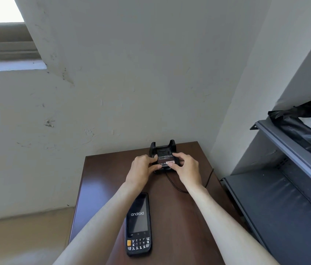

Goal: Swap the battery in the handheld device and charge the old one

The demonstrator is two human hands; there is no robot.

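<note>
Centre of frame: we see the battery (pixel 165 159) lying label-up in the black charging cradle (pixel 163 148), which stands at the far end of the dark wooden table (pixel 179 217), close to the wall. The label's print runs left to right across the frame, with a barcode sticker at the battery's lower right corner. With both sides covered by fingers, we cannot tell its long axis.

The left hand (pixel 143 167) curls its fingers narrowly against the battery's left edge. The right hand (pixel 186 166) pinches the right side, forefinger at the upper corner and thumb on the lower corner by the barcode. Both hands thus hold the battery in the cradle.

Lower centre: the handheld device (pixel 138 224) lies flat and face-up between the forearms, well apart from the cradle. Its long axis runs nearly straight up the frame, keypad end toward the bottom edge and screen end toward the cradle. The screen reads "android".

A black cable (pixel 175 186) trails from the cradle's near side across the table. At right we note a grey metal shelf (pixel 284 197) bearing a black bag (pixel 299 131).
</note>
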